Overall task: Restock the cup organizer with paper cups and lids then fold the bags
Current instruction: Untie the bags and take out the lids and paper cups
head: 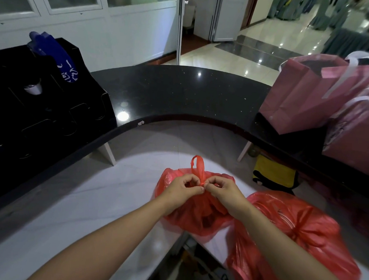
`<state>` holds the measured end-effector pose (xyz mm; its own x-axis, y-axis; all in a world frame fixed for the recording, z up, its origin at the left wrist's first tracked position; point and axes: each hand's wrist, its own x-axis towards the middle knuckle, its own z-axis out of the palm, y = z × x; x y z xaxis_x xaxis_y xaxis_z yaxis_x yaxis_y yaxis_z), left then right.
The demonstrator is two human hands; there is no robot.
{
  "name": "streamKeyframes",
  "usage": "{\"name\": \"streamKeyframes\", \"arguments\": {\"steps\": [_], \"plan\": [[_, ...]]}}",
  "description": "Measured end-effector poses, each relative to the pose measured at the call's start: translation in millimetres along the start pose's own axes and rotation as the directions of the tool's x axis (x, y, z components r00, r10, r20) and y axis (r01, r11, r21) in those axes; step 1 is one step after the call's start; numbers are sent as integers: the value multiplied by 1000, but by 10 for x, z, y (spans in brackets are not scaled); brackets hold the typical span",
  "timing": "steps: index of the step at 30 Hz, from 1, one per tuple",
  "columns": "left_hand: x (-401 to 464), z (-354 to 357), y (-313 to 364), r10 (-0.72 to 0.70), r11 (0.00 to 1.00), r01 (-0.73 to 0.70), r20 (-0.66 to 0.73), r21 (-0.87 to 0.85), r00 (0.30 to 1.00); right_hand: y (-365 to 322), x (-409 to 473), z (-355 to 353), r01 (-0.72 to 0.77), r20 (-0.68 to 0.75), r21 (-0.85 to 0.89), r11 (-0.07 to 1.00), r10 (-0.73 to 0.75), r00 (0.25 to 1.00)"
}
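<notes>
hands (202, 189) pinching red bag (197, 213) knot, no legible writing

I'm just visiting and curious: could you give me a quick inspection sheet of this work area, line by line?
Surface: white lower counter below a curved black counter.
Job's things: red bag with knotted top; second tied red bag to its right; black cup organizer holding one white cup.
Clutter: blue bag on the organizer; pink paper bags; yellow bag under the counter.
Grip: left hand and right hand both pinch the knot.
Cables: nothing seen.
Surroundings: white panelled wall, open doorway, glossy tiled floor.
</notes>
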<state>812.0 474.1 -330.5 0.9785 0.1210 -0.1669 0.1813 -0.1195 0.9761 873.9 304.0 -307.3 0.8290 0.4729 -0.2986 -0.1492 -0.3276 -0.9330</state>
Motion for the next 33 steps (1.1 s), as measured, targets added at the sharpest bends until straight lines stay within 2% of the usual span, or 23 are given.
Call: {"name": "streamKeyframes", "arguments": {"steps": [4,10,13,15,17,19,21,22,23,25,27,28,30,33], "plan": [[-10,-6,16,-22,997,28,81,-67,996,36,-10,-45,2,-7,-36,999,-2,1000],[20,46,56,-5,998,2,56,58,998,40,-37,11,36,-125,-44,998,-42,991],[-5,45,75,22,996,-23,15,87,1000,19,-17,-49,29,-135,90,996,-17,991],[-4,25,30,62,980,-59,-13,188,998,6,-25,-75,16,-85,181,983,-1,996],[17,21,-22,107,940,-86,-46,331,993,-9,-37,-85,42,-52,124,991,-36,998],[17,46,-33,182,881,-139,-53,451,982,-18,-25,-110,80,-74,-58,995,-84,994],[-7,56,-16,336,766,-258,-25,589,941,-22,19,-127,72,-135,-225,972,-104,985],[-25,50,-5,406,696,-304,-7,650,914,-25,34,-123,42,-170,-236,971,-84,982],[-37,36,2,463,635,-337,6,696,886,-34,39,-105,-5,-204,-168,986,-30,979],[-30,-4,10,538,569,-368,7,735,843,-51,36,-66,-93,-209,175,980,129,969],[-10,-32,19,561,568,-385,-1,727,828,-73,21,-41,-161,-128,489,857,254,959],[-2,-41,17,563,575,-386,-6,722,826,-92,7,-32,-195,-79,573,796,290,954],[8,-53,-17,548,600,-372,-25,708,836,-107,-20,-7,-231,-11,633,738,307,952],[-23,-56,-23,509,656,-342,-60,673,859,-134,-17,-24,-206,-4,581,787,256,967]]}}
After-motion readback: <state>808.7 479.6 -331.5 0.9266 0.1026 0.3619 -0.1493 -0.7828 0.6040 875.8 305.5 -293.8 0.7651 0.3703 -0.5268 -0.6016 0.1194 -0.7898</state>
